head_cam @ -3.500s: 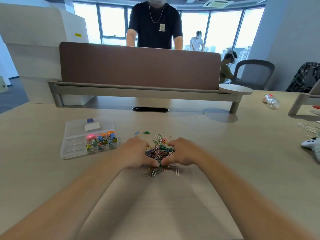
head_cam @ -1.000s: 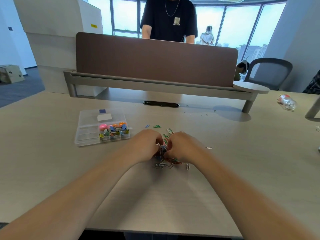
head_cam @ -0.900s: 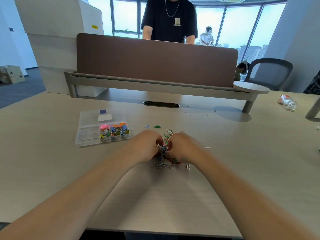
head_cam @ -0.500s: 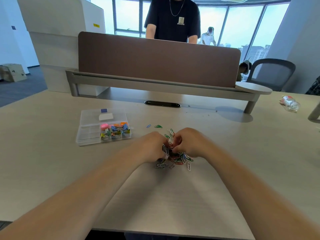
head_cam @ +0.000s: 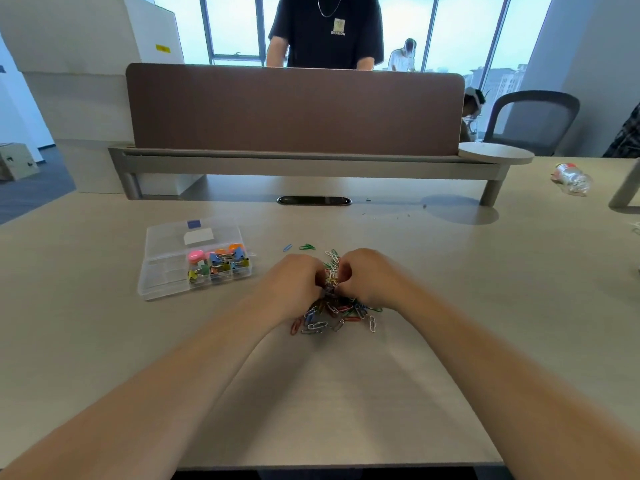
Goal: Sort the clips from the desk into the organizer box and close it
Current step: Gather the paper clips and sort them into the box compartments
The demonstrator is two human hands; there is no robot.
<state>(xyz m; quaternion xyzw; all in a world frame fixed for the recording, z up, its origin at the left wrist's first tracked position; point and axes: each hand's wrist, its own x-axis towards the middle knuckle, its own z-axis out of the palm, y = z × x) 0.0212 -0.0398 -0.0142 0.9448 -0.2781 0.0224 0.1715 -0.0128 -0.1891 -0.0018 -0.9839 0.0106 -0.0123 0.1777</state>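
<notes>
A heap of coloured paper clips (head_cam: 332,311) lies on the desk in front of me. My left hand (head_cam: 294,284) and my right hand (head_cam: 367,275) meet over the heap, fingers curled, and together they grip a bunch of clips lifted a little off the desk. More clips hang and lie under the hands. Two stray clips (head_cam: 301,247) lie just beyond. The clear plastic organizer box (head_cam: 166,271) stands open to the left, with colourful binder clips (head_cam: 218,263) in its near right compartments.
A brown divider panel (head_cam: 294,109) on a grey shelf crosses the desk's far side, with a person standing behind it. A crushed plastic bottle (head_cam: 571,178) lies at the far right. A cable slot (head_cam: 313,201) sits mid-desk. The desk's front edge is near my elbows.
My hands closed from cupping the spread heap to gripping a bunch of clips, then lifted slightly, and loose clips now show beneath them. The camera view moved closer and tilted.
</notes>
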